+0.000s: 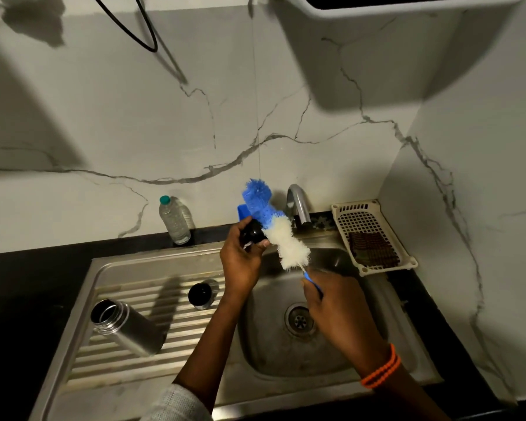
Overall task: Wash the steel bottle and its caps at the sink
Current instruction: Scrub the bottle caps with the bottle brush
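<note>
From the head camera I see my left hand (240, 262) gripping a black cap (253, 233) above the sink (289, 354), while my right hand (336, 311) holds the bottle brush (281, 235) by its handle, bristles against the cap. The steel bottle (125, 328) lies on the drainboard beside a second cap (201, 294).
</note>
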